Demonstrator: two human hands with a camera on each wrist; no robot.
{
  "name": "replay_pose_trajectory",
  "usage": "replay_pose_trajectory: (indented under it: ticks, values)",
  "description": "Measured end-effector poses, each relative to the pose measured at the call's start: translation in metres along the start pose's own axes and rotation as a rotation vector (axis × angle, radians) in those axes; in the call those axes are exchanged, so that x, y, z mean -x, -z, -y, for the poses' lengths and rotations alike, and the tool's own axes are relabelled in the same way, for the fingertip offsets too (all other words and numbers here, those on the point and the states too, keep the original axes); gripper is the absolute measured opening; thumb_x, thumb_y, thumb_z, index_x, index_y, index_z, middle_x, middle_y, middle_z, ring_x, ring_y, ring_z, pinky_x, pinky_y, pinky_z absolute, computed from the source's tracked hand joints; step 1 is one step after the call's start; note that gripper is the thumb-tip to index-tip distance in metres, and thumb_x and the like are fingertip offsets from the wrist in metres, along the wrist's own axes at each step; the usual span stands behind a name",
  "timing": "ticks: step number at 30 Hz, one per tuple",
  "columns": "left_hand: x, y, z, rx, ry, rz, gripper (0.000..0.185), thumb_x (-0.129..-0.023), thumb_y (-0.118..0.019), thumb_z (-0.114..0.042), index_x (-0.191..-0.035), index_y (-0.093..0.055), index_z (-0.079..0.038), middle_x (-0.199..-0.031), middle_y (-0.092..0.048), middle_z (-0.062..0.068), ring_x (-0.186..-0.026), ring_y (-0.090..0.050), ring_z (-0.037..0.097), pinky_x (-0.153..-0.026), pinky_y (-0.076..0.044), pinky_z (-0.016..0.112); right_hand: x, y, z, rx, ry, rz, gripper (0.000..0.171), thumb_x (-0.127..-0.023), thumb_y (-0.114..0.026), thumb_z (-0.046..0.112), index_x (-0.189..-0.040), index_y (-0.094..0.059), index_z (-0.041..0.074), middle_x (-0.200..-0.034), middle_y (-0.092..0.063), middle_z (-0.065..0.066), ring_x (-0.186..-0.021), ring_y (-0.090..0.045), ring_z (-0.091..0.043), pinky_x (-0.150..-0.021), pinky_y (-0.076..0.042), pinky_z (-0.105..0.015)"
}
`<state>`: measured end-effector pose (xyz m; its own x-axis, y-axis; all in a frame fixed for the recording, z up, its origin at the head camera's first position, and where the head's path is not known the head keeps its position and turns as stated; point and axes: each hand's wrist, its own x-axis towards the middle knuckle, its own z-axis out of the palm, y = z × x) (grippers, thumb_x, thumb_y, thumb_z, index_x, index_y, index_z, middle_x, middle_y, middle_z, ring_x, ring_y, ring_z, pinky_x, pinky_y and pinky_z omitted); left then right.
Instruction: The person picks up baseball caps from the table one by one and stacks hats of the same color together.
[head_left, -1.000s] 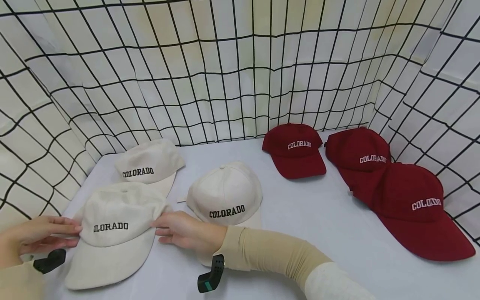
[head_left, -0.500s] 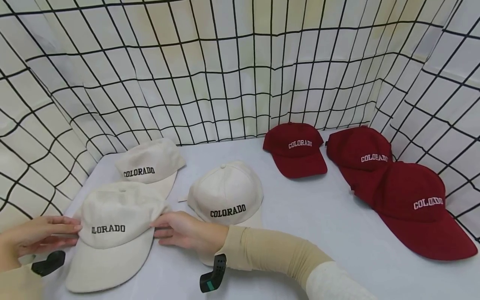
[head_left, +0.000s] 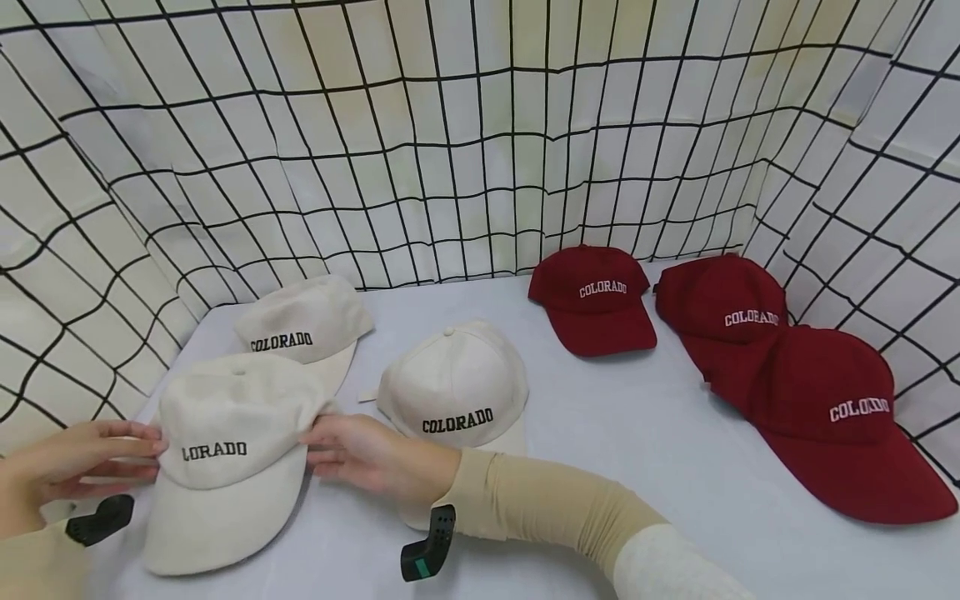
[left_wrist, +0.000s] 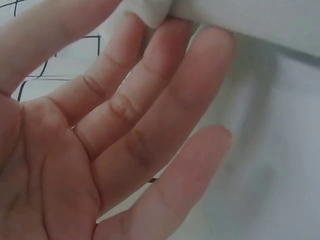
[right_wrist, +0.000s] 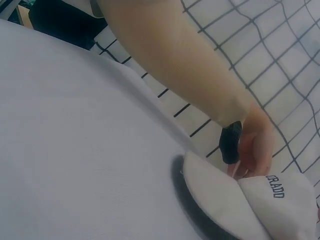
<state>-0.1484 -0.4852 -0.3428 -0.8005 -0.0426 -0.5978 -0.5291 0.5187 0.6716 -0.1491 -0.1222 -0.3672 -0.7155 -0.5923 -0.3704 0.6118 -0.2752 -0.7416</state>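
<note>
A cream cap [head_left: 225, 442] with black COLORADO lettering lies at the table's front left, brim toward me. My left hand [head_left: 153, 446] pinches its left side between the thumb above and the fingers below. The left wrist view shows the cap's edge [left_wrist: 150, 10] at the tips of those straight fingers [left_wrist: 165, 75]. My right hand [head_left: 311, 446] holds the cap's right side in the same way, thumb on top. In the right wrist view the cap [right_wrist: 270, 205] shows with the left hand [right_wrist: 252, 150] behind it.
Two more cream caps [head_left: 303, 325] [head_left: 453, 392] lie behind and to the right. Three red caps [head_left: 592, 296] [head_left: 720, 304] [head_left: 832, 400] sit at the right, two overlapping. A grid-patterned cloth wall [head_left: 450, 150] encloses the white table [head_left: 615, 433] on three sides.
The front cream cap has shifted slightly away from me and turned left between both hands, so the lettering now reads LORADO. Nothing else has moved.
</note>
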Motion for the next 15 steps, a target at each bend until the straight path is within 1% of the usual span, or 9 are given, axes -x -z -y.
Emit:
replay_pose_trajectory:
  ticks: [5, 11, 15]
  values:
    - [0.0, 0.001, -0.004, -0.032, -0.017, -0.03, 0.033, -0.1, -0.069, -0.028, -0.11, -0.064, 0.002, -0.099, -0.071, -0.001, -0.088, -0.071, 0.018, -0.079, -0.06, 0.038, 0.004, 0.0, 0.007, -0.005, 0.001, 0.036, 0.051, -0.093, -0.057, -0.004, -0.143, -0.05, -0.006, -0.12, -0.054, -0.011, -0.125, -0.053, -0.036, -0.114, -0.036, -0.053]
    - [0.002, 0.003, -0.01, -0.043, -0.062, -0.057, 0.037, -0.102, -0.068, -0.029, -0.115, -0.062, 0.006, -0.101, -0.071, -0.002, -0.088, -0.071, 0.016, -0.079, -0.06, 0.037, 0.009, 0.001, 0.016, -0.001, 0.024, 0.048, 0.056, -0.093, -0.057, -0.003, -0.148, -0.046, -0.005, -0.12, -0.053, -0.008, -0.116, -0.054, -0.03, -0.112, -0.04, -0.049]
    - [0.004, 0.004, -0.012, -0.043, -0.089, -0.068, 0.035, -0.103, -0.066, -0.028, -0.116, -0.062, 0.005, -0.102, -0.071, -0.003, -0.086, -0.071, 0.012, -0.078, -0.06, 0.035, 0.011, 0.002, 0.021, 0.002, 0.037, 0.066, 0.058, -0.093, -0.056, -0.004, -0.15, -0.044, -0.005, -0.123, -0.053, -0.008, -0.117, -0.053, -0.029, -0.112, -0.04, -0.048]
